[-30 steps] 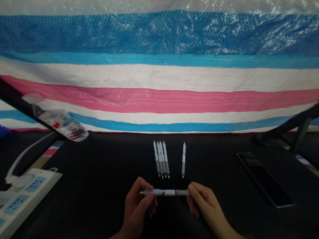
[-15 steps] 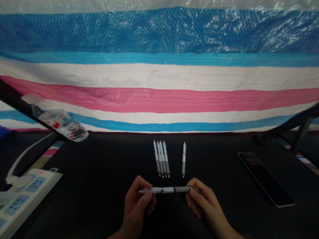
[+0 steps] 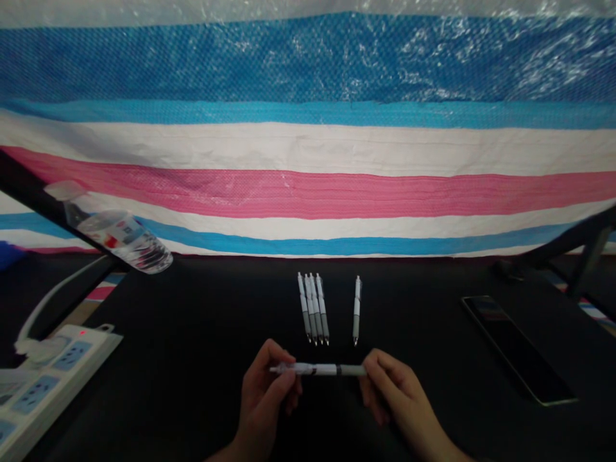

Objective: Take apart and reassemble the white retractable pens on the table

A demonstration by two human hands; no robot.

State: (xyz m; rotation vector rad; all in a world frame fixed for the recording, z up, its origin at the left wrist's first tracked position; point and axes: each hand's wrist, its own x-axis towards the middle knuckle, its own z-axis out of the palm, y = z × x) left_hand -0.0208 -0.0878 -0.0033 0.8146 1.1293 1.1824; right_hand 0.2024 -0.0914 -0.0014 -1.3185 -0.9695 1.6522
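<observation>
Gripping a white-and-grey pen (image 3: pixel 326 369) crosswise, pinching its clear end in the left hand (image 3: pixel 265 391) and its grey end in the right hand (image 3: pixel 392 387). Holding it on the near side of 4 similar pens (image 3: pixel 317 308), grouped close together on the black surface (image 3: pixel 216 321), and of 1 separate pen (image 3: pixel 357 310) to their right. Flanked by a phone (image 3: pixel 520 350) at right and a power strip (image 3: pixel 90 346) at left.
</observation>
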